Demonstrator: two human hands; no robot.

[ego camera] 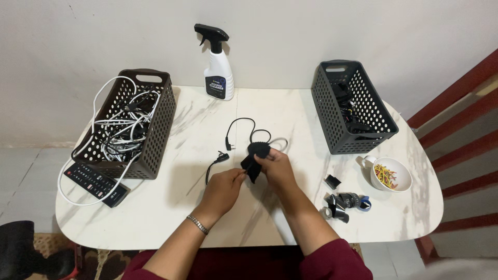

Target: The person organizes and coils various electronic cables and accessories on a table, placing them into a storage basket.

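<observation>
Both hands are meeting over the middle of a white marble-patterned table [171, 218] with rounded corners. The left hand [224, 187] is pinching the lower edge of a small black fabric pouch [256, 161] between thumb and fingertips, the rest of its fingers curled in; a thin metal bracelet [197, 224] is sitting on that wrist. The right hand [276, 167] is closing over the pouch from the other side, fingers folded round its upper part — so the pouch is being held up just above the tabletop, between the two hands. A thin black cable [239, 124] with a small plug is looping out from behind the pouch and lying on the table towards the far wall.

To the left, a dark perforated plastic basket [161, 124] is holding a tangle of white and black cables [122, 132], some spilling over its rim. A black remote control [96, 183] is lying just in front of it. At the back edge a white spray bottle [219, 70] with a black trigger is standing upright. To the right, a second dark perforated basket [332, 114] is holding black items — what they are cannot be told. Near it a white cup [391, 176] is holding coloured rubber bands, and beside that a small black clip [332, 181] and a bundle of black and silver gadgets [345, 203] are resting on the table.
</observation>
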